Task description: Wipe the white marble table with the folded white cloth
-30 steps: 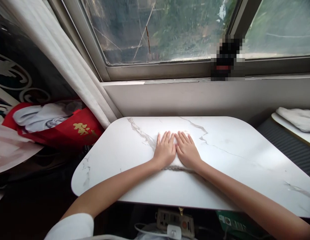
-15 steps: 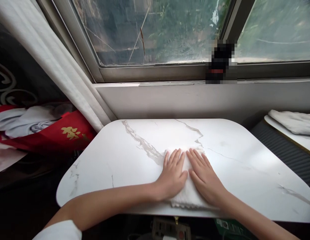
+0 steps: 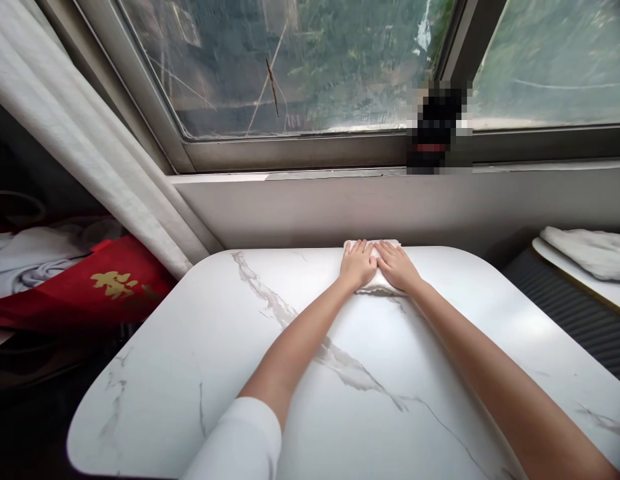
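Observation:
A white cloth (image 3: 382, 285) lies folded at the far edge of the white marbled table (image 3: 250, 333), close to the wall under the window. My left hand (image 3: 359, 263) rests flat on the cloth's left part, fingers spread and pointing at the wall. Beside it my right hand (image 3: 396, 265) presses flat on the right part, its fingers stretched out too. The two hands touch or nearly touch at the thumbs. Both arms reach out straight across the tabletop.
Behind the table are a low wall (image 3: 290, 210) and a window. A pale curtain (image 3: 105, 153) hangs at the left, near a red bag (image 3: 140, 280) with clothes. At the right, another white cloth (image 3: 590, 253) lies on a board above a dark ribbed surface.
Both hands and the cloth beneath them have slid away from me, from the table's near part to its far edge. The arms are now extended, and the view has shifted slightly.

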`<action>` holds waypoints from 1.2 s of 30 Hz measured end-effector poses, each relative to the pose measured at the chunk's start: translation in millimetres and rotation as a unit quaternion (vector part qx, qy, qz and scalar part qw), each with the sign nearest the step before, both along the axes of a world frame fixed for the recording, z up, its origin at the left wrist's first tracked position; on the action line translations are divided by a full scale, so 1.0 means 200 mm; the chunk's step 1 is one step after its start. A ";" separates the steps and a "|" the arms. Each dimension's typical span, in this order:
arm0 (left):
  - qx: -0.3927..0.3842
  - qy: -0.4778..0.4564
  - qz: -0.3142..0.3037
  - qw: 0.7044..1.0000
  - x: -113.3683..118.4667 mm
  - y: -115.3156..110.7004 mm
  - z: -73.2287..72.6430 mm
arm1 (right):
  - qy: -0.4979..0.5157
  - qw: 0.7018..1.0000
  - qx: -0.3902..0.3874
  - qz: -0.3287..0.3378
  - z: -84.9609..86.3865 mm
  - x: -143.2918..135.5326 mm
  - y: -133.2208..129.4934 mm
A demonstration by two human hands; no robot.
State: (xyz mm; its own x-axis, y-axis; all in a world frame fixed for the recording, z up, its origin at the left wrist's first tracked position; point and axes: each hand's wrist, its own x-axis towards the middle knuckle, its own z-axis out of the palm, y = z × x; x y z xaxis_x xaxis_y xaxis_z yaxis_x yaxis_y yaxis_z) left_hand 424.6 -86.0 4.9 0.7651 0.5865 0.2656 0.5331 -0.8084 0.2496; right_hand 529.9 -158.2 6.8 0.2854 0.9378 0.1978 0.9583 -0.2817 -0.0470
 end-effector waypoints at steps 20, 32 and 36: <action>0.018 0.004 -0.083 0.996 -0.23 -0.65 0.00 | -0.033 0.998 0.042 0.042 -0.09 -0.15 -0.75; -0.125 0.029 -0.228 0.965 -0.60 -1.07 0.11 | -0.034 0.994 0.064 0.077 -0.06 -0.47 -1.34; -0.108 0.029 -0.198 0.974 -0.46 -1.00 0.08 | 0.008 0.999 0.038 0.022 -0.06 -0.35 -1.23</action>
State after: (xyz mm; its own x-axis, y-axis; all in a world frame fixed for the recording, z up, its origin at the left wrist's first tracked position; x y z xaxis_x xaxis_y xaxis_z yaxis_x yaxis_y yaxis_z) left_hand 331.8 -286.4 21.4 0.9525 0.2803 0.1189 0.2089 -0.8857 0.4145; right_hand 459.5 -404.4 -5.2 0.2469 0.9323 0.2644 0.9689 -0.2335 -0.0817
